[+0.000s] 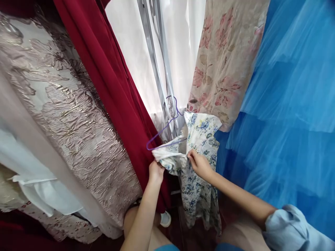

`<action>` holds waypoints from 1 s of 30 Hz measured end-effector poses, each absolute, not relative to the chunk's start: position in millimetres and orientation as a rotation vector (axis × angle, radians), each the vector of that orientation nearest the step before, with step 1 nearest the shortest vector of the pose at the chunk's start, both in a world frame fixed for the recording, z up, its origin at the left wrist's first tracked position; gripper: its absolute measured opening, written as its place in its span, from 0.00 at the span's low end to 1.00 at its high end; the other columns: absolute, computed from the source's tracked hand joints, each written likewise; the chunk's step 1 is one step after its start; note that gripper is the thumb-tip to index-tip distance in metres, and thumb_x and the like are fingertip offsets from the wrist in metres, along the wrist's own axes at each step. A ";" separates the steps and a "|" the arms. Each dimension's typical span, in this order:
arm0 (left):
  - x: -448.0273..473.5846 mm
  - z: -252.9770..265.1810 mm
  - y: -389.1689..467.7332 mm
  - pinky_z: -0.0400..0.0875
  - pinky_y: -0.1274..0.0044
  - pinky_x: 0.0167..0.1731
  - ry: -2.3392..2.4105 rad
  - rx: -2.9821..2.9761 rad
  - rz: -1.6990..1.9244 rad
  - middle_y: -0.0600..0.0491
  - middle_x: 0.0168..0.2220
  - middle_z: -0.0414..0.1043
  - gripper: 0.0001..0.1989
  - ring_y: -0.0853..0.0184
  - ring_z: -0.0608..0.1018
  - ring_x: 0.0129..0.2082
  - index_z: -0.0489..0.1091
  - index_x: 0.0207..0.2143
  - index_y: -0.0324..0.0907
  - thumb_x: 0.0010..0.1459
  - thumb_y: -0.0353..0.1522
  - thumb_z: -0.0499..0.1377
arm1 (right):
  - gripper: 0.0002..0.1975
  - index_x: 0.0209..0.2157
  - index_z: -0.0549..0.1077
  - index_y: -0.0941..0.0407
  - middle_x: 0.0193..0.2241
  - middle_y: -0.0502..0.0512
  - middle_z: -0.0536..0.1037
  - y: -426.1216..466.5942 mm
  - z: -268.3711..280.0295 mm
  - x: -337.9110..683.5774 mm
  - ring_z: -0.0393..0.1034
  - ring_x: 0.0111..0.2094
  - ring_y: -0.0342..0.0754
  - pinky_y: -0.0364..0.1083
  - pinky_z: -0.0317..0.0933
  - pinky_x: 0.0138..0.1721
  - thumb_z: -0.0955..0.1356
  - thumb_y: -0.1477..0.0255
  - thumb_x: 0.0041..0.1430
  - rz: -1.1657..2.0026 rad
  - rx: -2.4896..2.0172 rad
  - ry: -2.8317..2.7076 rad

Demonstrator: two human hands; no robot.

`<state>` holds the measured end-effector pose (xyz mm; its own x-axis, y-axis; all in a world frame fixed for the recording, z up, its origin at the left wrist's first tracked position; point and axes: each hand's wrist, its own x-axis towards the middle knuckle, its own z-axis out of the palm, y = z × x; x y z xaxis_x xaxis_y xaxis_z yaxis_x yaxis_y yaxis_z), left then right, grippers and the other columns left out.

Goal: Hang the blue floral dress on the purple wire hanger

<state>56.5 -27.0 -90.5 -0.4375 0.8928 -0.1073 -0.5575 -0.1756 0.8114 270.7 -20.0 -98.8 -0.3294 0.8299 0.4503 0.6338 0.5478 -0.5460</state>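
Note:
A small white dress with blue flowers [201, 146] hangs from a purple hanger [159, 134]. One shoulder of the dress is on the hanger's right arm, while the left arm of the hanger is bare. My left hand [156, 171] is closed on the dress's loose left shoulder edge, just below the hanger's left end. With its fingertips pinched, my right hand [200, 164] grips the dress near the middle of its opening. The hanger's hook loops by a grey metal pole, and whether it rests on anything is hard to see.
Grey metal poles [157, 59] stand behind the hanger before a white curtain [125, 31]. Dark red cloth [110, 90] and a pink textured garment [78, 115] hang at left. A beige floral garment [222, 69] and blue tulle [282, 122] hang at right.

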 end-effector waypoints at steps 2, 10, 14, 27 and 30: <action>70.8 -104.1 -36.5 0.69 0.78 0.27 1.059 0.610 1.678 0.52 0.24 0.71 0.10 0.68 0.74 0.24 0.70 0.28 0.36 0.54 0.34 0.64 | 0.07 0.40 0.64 0.55 0.30 0.53 0.75 -16.5 -105.7 279.9 0.71 0.30 0.49 0.43 0.52 0.31 0.57 0.72 0.70 0.395 -1.255 -2.104; 118.7 -90.7 -48.4 0.63 0.80 0.33 1.105 1.415 1.507 0.56 0.28 0.65 0.18 0.70 0.68 0.30 0.68 0.29 0.39 0.63 0.44 0.57 | 0.12 0.43 0.65 0.57 0.39 0.59 0.75 -28.1 -106.6 301.3 0.71 0.40 0.53 0.48 0.60 0.39 0.62 0.80 0.58 0.418 -1.205 -2.130; 141.3 -65.5 -44.3 0.64 0.79 0.37 0.991 1.677 1.414 0.55 0.30 0.66 0.16 0.68 0.69 0.33 0.67 0.33 0.40 0.67 0.43 0.52 | 0.29 0.55 0.62 0.56 0.49 0.62 0.70 -38.5 -82.8 303.2 0.64 0.52 0.57 0.54 0.59 0.54 0.66 0.82 0.48 0.585 -0.845 -2.042; 144.6 -107.3 -58.2 0.49 0.62 0.66 0.885 2.047 1.063 0.48 0.61 0.63 0.21 0.58 0.58 0.65 0.71 0.55 0.49 0.70 0.43 0.44 | 0.11 0.30 0.70 0.59 0.26 0.47 0.66 -64.9 -38.2 340.7 0.58 0.28 0.41 0.41 0.56 0.32 0.73 0.67 0.53 1.805 -0.648 -1.942; 147.0 -113.7 -62.9 0.52 0.60 0.65 0.840 2.043 0.983 0.46 0.63 0.61 0.25 0.55 0.59 0.65 0.64 0.61 0.49 0.63 0.42 0.57 | 0.14 0.29 0.71 0.60 0.24 0.47 0.67 -70.6 -25.1 348.5 0.59 0.26 0.40 0.41 0.57 0.30 0.74 0.64 0.53 1.944 -0.532 -2.033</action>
